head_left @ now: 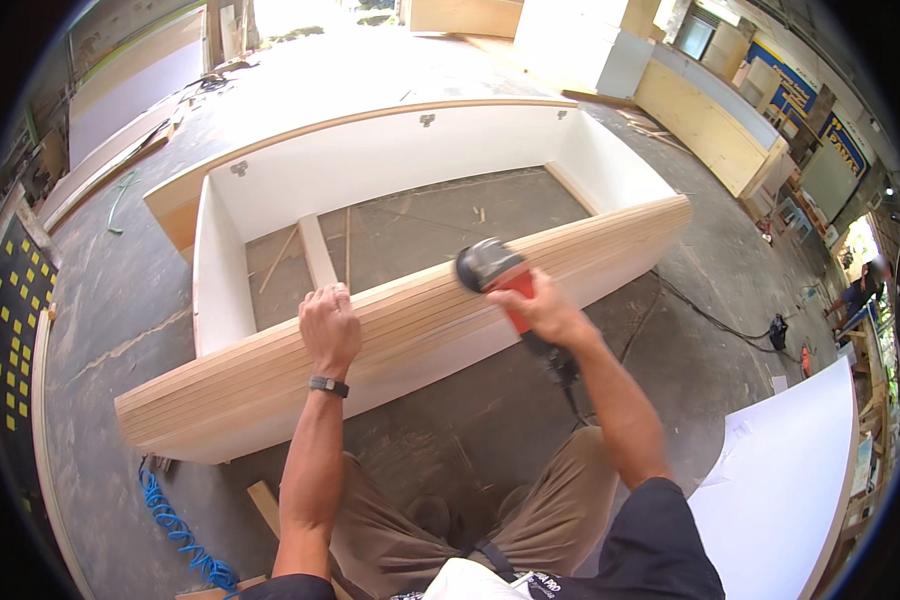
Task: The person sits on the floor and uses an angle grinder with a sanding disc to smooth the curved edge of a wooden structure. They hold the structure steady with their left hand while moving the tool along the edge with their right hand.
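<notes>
A long cabinet frame with white inner walls (pixel 610 152) lies on the floor in front of me. Its near side is faced with narrow, pale wooden slats (pixel 410 325). My left hand (pixel 330 322) is curled over the upper edge of this slatted panel, left of its middle. In my right hand (pixel 545 308) is a red and black power sander (pixel 498 270), gripped by its body. The sander's round head is at the panel's upper edge, tilted; whether its pad touches the wood I cannot tell. A black cord trails from its rear end.
A wooden crosspiece (pixel 317 252) spans the frame's inside. Blue coiled air hose (pixel 175 525) lies at the lower left, and a black cable (pixel 715 315) crosses the floor at right. A white sheet (pixel 780 480) is at the lower right. Farther back stands a pale wooden cabinet (pixel 705 120).
</notes>
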A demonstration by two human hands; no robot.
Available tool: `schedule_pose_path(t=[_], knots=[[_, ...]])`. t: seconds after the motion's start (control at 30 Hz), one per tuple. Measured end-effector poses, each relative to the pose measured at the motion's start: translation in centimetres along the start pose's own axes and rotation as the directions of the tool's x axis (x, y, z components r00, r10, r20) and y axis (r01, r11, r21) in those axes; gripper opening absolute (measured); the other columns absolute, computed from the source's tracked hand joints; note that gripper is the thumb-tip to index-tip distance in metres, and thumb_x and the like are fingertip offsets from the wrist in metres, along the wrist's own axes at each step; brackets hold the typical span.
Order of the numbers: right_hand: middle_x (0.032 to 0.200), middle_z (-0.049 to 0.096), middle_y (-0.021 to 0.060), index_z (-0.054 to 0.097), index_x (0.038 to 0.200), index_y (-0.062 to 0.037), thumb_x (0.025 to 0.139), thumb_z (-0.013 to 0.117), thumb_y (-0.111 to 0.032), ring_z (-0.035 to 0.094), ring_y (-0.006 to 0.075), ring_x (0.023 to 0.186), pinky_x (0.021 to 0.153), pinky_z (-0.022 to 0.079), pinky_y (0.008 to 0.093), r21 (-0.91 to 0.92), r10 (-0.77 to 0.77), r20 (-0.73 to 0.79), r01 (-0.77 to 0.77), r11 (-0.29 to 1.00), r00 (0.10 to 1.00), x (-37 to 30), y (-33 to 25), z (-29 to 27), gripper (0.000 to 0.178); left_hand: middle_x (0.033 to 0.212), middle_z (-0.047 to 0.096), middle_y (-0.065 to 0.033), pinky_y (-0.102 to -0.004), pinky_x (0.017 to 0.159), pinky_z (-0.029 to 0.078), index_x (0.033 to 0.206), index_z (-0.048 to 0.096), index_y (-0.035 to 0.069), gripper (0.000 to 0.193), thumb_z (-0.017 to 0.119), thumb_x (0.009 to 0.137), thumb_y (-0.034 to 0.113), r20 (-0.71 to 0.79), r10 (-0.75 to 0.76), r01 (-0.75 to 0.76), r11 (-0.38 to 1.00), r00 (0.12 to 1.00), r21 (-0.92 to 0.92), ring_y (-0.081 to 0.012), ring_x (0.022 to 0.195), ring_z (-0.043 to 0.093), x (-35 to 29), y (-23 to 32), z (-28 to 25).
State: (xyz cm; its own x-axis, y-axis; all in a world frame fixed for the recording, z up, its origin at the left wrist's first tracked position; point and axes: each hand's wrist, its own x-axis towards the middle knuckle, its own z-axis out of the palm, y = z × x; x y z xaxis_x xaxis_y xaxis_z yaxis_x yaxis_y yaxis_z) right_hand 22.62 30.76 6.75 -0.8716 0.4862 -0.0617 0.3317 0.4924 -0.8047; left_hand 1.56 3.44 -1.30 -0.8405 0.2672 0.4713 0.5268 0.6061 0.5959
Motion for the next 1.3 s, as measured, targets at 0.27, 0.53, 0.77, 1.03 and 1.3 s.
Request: schedule_pose_path(t=[0.27,0.53,0.77,1.03,1.3], knots=[[0.099,0.072,0.0052,0.077,0.118,-0.0060,0.093,0.077,-0.054,0.067,0.0177,0.091,0.083,0.055,0.0351,0.048,0.117,-0.083,-0.113,0.992,0.990,2.8,2.7,-7.5,0.054,0.095,0.068,-0.0153,-0.0486,0.093,0.045,0.088,0.074,-0.001,0.036,0.055,0.106,0.024,-0.086,0.044,-0.040,0.998,0.995,0.047,-0.0350,0.100,0.061,0.0,0.6,-0.1],[0.102,0.073,0.0086,0.074,0.119,-0.0050,0.090,0.076,-0.061,0.068,0.0211,0.095,0.086,0.055,0.0368,-0.143,0.054,0.194,-0.026,0.989,0.979,3.0,-4.5,-1.2,0.063,0.093,0.069,-0.0187,-0.0500,0.093,0.046,0.084,0.073,-0.002,0.038,0.053,0.106,0.021,-0.032,-0.017,0.015,0.997,0.999,-0.070,-0.0379,0.098,0.061,0.4,0.1,-0.4],[0.099,0.071,0.0072,0.074,0.116,-0.0033,0.090,0.077,-0.061,0.066,0.0177,0.092,0.083,0.054,0.0343,-0.087,0.081,0.204,-0.065,0.994,0.976,4.8,-2.4,-3.9,0.063,0.092,0.069,-0.0189,-0.0507,0.092,0.046,0.083,0.071,-0.002,0.037,0.052,0.105,0.020,-0.048,-0.003,-0.001,0.995,0.999,-0.097,-0.0385,0.097,0.061,0.4,-0.2,-0.7],[0.102,0.070,0.0056,0.074,0.121,-0.0051,0.089,0.077,-0.059,0.066,0.0167,0.092,0.082,0.053,0.0332,-0.086,0.235,0.038,-0.231,0.969,0.971,6.1,-0.1,-8.7,0.063,0.092,0.069,-0.0185,-0.0507,0.093,0.046,0.086,0.072,-0.003,0.036,0.052,0.106,0.020,-0.046,-0.019,0.015,0.996,0.999,-0.091,-0.0379,0.098,0.062,0.3,0.7,-0.4],[0.108,0.073,0.0125,0.073,0.122,-0.0032,0.089,0.076,-0.065,0.068,0.0244,0.102,0.092,0.053,0.0372,-0.181,0.030,0.268,0.020,0.983,0.963,4.1,-5.5,0.2,0.070,0.088,0.069,-0.0216,-0.0525,0.087,0.047,0.082,0.067,-0.003,0.037,0.051,0.107,0.020,-0.100,-0.044,0.026,0.984,0.994,-0.175,-0.0411,0.090,0.060,0.6,-0.3,-0.5]])
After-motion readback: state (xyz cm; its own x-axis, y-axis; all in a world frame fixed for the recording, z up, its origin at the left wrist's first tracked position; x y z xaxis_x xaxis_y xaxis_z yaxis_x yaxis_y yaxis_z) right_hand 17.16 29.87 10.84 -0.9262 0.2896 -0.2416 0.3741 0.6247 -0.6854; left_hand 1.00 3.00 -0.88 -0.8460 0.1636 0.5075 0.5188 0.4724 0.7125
